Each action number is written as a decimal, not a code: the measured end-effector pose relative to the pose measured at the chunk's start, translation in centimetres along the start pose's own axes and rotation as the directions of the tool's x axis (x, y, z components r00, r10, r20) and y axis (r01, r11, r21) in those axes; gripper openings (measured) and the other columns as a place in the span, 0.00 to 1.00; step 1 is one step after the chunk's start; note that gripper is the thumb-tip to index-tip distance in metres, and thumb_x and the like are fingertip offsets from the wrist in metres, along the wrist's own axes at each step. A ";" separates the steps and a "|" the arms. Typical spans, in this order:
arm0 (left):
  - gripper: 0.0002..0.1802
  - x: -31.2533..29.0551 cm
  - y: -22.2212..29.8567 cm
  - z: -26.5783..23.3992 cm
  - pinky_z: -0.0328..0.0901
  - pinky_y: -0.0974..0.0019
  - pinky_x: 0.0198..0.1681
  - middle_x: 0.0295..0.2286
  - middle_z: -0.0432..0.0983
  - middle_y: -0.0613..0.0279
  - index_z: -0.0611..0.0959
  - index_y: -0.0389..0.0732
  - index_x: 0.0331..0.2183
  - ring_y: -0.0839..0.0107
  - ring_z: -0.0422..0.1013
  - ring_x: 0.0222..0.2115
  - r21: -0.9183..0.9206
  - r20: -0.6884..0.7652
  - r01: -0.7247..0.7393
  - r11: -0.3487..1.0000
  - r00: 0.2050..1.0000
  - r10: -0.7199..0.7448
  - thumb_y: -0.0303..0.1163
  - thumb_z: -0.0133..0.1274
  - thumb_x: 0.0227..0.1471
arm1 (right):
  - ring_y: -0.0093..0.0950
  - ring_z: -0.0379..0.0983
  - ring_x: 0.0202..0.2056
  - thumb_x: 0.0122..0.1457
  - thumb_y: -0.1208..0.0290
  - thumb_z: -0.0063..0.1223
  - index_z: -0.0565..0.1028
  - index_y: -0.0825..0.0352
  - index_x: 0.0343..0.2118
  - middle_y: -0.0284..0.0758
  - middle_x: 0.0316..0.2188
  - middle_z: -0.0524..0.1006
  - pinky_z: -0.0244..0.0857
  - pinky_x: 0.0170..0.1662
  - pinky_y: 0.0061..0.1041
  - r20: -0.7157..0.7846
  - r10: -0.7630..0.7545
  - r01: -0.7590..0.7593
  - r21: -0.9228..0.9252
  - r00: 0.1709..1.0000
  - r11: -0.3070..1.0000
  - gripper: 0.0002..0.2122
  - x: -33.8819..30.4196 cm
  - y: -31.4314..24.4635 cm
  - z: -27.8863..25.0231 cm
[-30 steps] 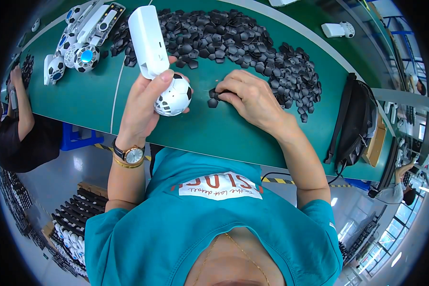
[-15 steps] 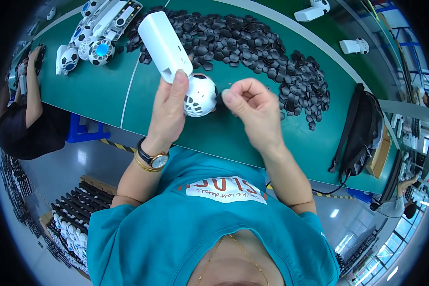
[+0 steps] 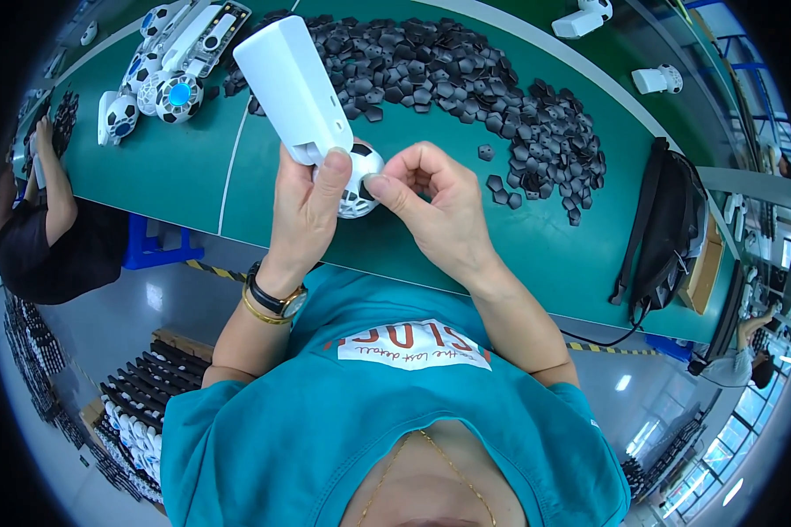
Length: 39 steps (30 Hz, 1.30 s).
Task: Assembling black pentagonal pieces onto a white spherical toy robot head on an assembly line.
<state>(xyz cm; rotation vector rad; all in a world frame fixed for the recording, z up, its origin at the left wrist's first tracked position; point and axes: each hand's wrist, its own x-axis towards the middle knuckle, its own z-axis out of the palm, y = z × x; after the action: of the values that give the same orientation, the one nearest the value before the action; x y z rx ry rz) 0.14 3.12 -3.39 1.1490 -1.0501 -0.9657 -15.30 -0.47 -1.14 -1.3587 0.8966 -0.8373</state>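
White ball-ended device (image 3: pixel 290 83) | left hand (image 3: pixel 308 209) gripping it, right hand (image 3: pixel 441 209) on ball (image 3: pixel 372 160), grip unclear | black pentagons (image 3: pixel 466 83) piled beyond | backpack (image 3: pixel 664 233) rightward

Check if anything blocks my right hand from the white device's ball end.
Nothing visible does: your right hand is at the ball end, its thumb seemingly touching. Your left hand holds the white device from the left; loose black pieces lie apart.

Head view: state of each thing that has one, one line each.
White block-shaped plastic body: tilted, held in left hand
White ball with black patches: at the body's lower end, partly hidden
Right hand: fingers curled, thumb tip at the ball, grip unclear
Black pentagonal plastic pieces: heaped loose, a few apart
Black fabric backpack: set down, closure unclear
Black-strapped round wristwatch: worn
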 end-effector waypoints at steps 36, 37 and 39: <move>0.32 0.3 0.4 -0.4 0.75 0.63 0.28 0.37 0.72 0.49 0.56 0.34 0.55 0.62 0.75 0.36 -0.149 0.044 0.238 0.960 0.971 -0.234 0.52 0.33 0.62 | 0.35 0.72 0.33 0.47 0.78 0.59 0.76 0.68 0.28 0.36 0.27 0.74 0.67 0.33 0.31 0.131 -0.424 0.283 -0.905 0.896 0.317 0.05 1.6 1.4 -10.2; 0.32 0.3 0.5 -0.5 0.75 0.63 0.28 0.37 0.72 0.49 0.57 0.34 0.55 0.62 0.75 0.36 -0.156 0.034 0.241 0.958 0.971 -0.239 0.52 0.33 0.62 | 0.35 0.73 0.33 0.48 0.77 0.58 0.76 0.68 0.28 0.37 0.27 0.74 0.67 0.33 0.31 0.155 -0.381 0.283 -0.910 0.911 0.305 0.05 1.8 1.0 -10.4; 0.32 0.3 0.6 -0.6 0.75 0.62 0.28 0.37 0.72 0.49 0.57 0.34 0.55 0.62 0.75 0.36 -0.159 0.024 0.241 0.957 0.970 -0.240 0.52 0.33 0.62 | 0.37 0.73 0.33 0.49 0.76 0.58 0.74 0.68 0.28 0.37 0.26 0.74 0.67 0.32 0.31 0.200 -0.294 0.284 -0.918 0.935 0.278 0.05 2.1 0.4 -10.5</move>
<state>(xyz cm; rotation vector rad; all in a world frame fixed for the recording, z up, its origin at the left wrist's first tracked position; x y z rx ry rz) 0.86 3.05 -2.86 1.1572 -0.8305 -1.2228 -23.89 -6.90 -1.68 -2.6517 1.2375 -0.5374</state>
